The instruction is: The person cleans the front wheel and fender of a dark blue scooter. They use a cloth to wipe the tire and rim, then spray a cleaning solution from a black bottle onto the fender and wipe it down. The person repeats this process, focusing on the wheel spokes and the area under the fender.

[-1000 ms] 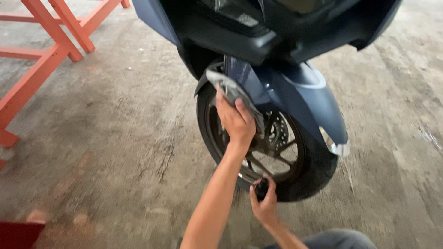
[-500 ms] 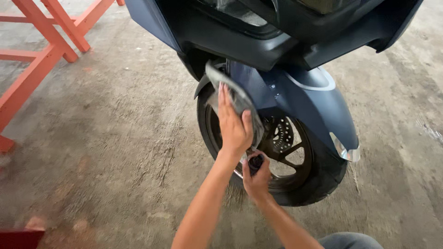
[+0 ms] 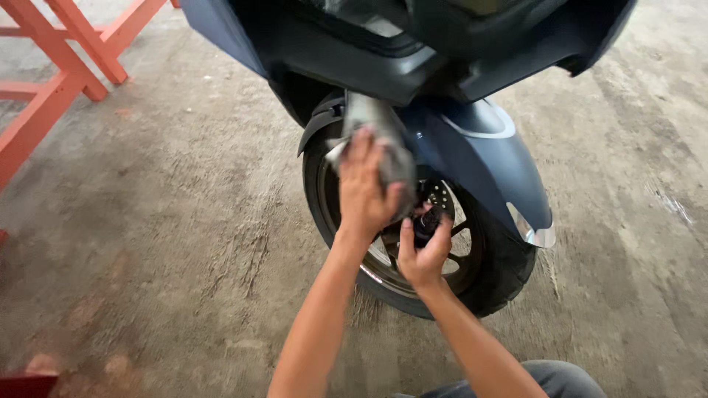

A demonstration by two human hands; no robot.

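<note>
Under left hand [image 3: 366, 193], fork leg [image 3: 377, 136]; grip seemingly closed.

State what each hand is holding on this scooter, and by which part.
The left hand grips the grey fork leg around its lower part. The right hand pinches a small dark part at the wheel hub; what it is cannot be told.

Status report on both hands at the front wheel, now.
Left hand pressing grey cloth on fork leg. Right hand gripping small dark part at black front wheel hub. Nothing blocking.
</note>
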